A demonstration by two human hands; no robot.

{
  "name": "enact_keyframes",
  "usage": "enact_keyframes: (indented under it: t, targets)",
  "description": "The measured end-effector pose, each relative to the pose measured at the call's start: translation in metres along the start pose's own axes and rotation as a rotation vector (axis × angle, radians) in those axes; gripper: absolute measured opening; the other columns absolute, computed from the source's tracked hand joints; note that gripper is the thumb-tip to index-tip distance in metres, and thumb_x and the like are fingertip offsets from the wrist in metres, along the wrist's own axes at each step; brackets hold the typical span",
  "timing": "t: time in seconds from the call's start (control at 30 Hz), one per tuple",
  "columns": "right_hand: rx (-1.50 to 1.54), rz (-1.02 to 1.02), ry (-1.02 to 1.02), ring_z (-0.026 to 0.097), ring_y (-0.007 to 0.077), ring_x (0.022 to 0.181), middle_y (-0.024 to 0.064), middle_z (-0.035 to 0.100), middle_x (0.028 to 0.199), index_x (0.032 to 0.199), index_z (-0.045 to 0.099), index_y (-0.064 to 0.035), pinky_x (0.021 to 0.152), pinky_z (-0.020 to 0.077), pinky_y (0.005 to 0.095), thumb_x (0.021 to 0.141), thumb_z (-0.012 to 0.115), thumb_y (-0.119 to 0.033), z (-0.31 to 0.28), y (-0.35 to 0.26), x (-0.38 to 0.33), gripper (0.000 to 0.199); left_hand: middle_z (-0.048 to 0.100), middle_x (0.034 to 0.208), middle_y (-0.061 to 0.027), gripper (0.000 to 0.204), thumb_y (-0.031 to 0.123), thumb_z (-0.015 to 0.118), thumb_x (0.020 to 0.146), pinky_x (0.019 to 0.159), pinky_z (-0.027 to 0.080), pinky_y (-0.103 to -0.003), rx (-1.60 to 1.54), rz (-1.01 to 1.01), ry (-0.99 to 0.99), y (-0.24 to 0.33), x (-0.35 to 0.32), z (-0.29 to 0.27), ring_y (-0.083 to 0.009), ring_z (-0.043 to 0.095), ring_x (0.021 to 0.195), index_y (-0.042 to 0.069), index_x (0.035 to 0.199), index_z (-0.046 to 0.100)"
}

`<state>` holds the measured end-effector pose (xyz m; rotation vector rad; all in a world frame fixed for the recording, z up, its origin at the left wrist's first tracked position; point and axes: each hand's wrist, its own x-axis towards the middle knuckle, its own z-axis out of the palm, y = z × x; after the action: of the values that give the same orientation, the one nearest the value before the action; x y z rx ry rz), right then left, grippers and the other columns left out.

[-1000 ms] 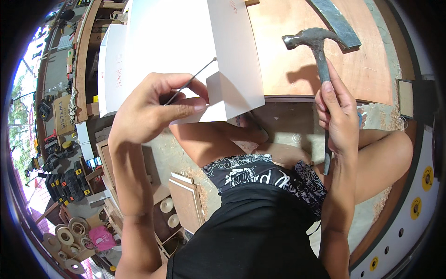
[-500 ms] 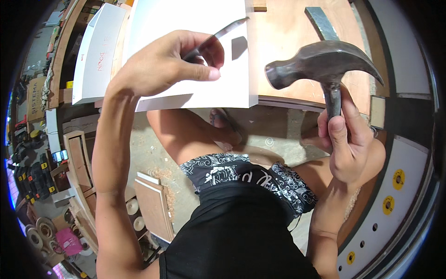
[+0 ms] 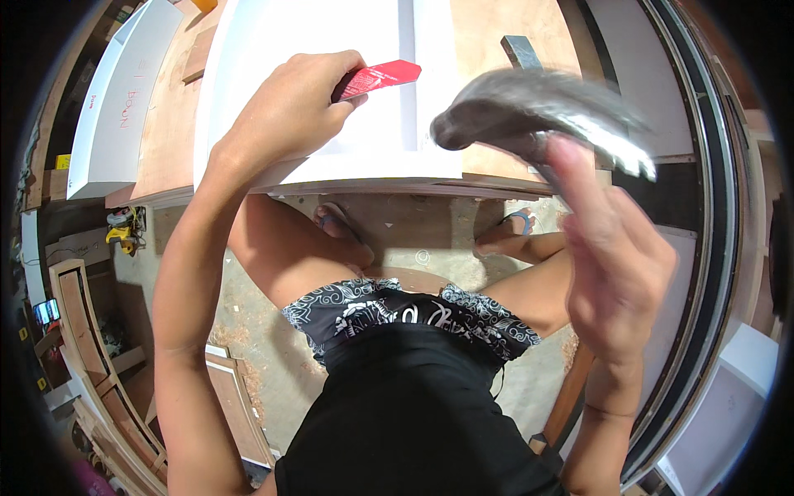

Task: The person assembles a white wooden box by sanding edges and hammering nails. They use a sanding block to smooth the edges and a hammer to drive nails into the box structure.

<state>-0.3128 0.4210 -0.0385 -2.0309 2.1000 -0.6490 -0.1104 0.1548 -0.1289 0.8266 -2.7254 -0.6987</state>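
My left hand (image 3: 302, 107) is closed on a red strip of sandpaper (image 3: 382, 78), with white print on its back and a pointed end to the right. It is over a large white box-like panel (image 3: 364, 168) on the bench. My right hand (image 3: 616, 256) grips a claw hammer (image 3: 513, 112), raised in front of the bench's right part. The hammer head is smeared by motion, and most of the handle is hidden by my fingers. A grey flat bar (image 3: 521, 51) lies on the wood beyond it.
A white curved-looking board (image 3: 116, 107) with red handwriting lies at the bench's left on a wooden top (image 3: 169, 124). A yellow and grey tool (image 3: 122, 231) is on the left below. Boards (image 3: 236, 397) lean by my left leg; a white box (image 3: 728, 405) stands lower right.
The hammer has swung and tilted, now blurred, with my right hand turned around its handle. The sandpaper has turned from its dark edge to its red back. My view has shifted right.
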Motion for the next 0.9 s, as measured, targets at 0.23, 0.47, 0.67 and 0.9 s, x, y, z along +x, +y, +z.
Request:
enact_keyframes:
  t: [0.23, 0.47, 0.67, 0.9]
  targets:
    - [-0.041, 0.036, -0.015, 0.064, 0.0227, 0.070, 0.0121, 0.066, 0.083, 0.147, 0.070, -0.0161, 0.068, 0.0541, 0.0354, 0.087, 0.068, 0.015, 0.012, -0.001, 0.005, 0.067, 0.070, 0.088, -0.0243, 0.023, 0.011, 0.071, 0.095, 0.077, 0.052, -0.042, 0.017, -0.062, -0.004, 0.006, 0.000, -0.002, -0.0361, 0.065, 0.077, -0.006, 0.110, 0.067]
    - [-0.008, -0.123, 0.262, 0.070, 0.0241, 0.077, 0.0160, 0.069, 0.092, 0.144, 0.071, -0.0107, 0.072, 0.0571, 0.0349, 0.083, 0.069, 0.014, 0.007, -0.003, -0.011, 0.066, 0.066, 0.081, -0.0300, 0.022, 0.014, 0.070, 0.094, 0.075, 0.049, -0.051, -0.085, 0.055, 0.044, 0.005, -0.004, -0.003, -0.0480, 0.064, 0.077, -0.007, 0.101, 0.067]
    - [-0.035, 0.016, 0.012, 0.062, 0.0220, 0.061, 0.0098, 0.058, 0.074, 0.144, 0.072, -0.0170, 0.057, 0.0505, 0.0366, 0.079, 0.069, 0.015, 0.020, 0.007, -0.006, 0.073, 0.061, 0.072, -0.0178, 0.030, 0.022, 0.076, 0.095, 0.067, 0.048, -0.038, -0.018, -0.065, 0.013, 0.013, 0.003, -0.003, -0.0255, 0.052, 0.065, -0.006, 0.103, 0.066]
    - [0.011, 0.111, 0.166, 0.076, 0.0245, 0.102, 0.0184, 0.074, 0.118, 0.149, 0.063, -0.0002, 0.089, 0.0562, 0.0328, 0.098, 0.061, 0.004, 0.012, 0.022, -0.023, 0.051, 0.050, 0.073, -0.0073, 0.053, 0.042, 0.088, 0.085, 0.063, 0.039, -0.032, -0.042, -0.069, -0.059, 0.044, 0.000, -0.018, -0.0153, 0.043, 0.070, -0.002, 0.092, 0.059]
